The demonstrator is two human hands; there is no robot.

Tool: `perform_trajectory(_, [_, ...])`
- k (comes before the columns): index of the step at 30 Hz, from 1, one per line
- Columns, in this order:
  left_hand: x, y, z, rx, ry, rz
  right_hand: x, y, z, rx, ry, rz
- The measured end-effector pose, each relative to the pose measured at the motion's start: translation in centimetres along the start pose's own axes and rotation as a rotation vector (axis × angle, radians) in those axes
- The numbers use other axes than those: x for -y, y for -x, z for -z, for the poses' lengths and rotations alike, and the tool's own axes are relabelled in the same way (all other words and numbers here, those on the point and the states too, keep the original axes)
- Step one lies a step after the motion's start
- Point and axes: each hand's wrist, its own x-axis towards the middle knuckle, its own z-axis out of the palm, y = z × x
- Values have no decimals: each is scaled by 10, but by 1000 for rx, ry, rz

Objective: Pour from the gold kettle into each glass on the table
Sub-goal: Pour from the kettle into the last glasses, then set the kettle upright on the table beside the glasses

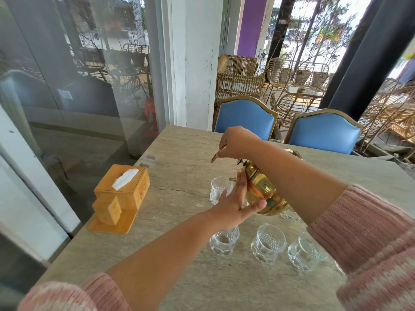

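Note:
The gold kettle (263, 189) is tilted to the left above the table, its spout over the rim of a far clear glass (219, 190). My right hand (235, 141) grips the kettle's handle from above. My left hand (235, 204) lies flat against the kettle's body with fingers spread, steadying it. Three cut glasses stand in a near row: left (223, 241), middle (268, 243), right (304, 251). Another glass (289, 215) is mostly hidden under the kettle and my right forearm.
A wooden tissue box on a wooden tray (122, 196) stands at the table's left edge. Two blue chairs (246, 117) (323, 131) are at the far side. A glass wall runs along the left. The stone tabletop (179, 153) has bare surface beyond the glasses.

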Motion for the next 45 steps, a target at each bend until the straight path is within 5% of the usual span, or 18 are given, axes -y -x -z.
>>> perform_trajectory(28, [0, 0, 1, -46, -30, -45, 4, 5, 5, -69, -34, -9])
perform_trajectory(45, [-7, -1, 2, 41, -264, -24, -51, 52, -17, -429, -546, -279])
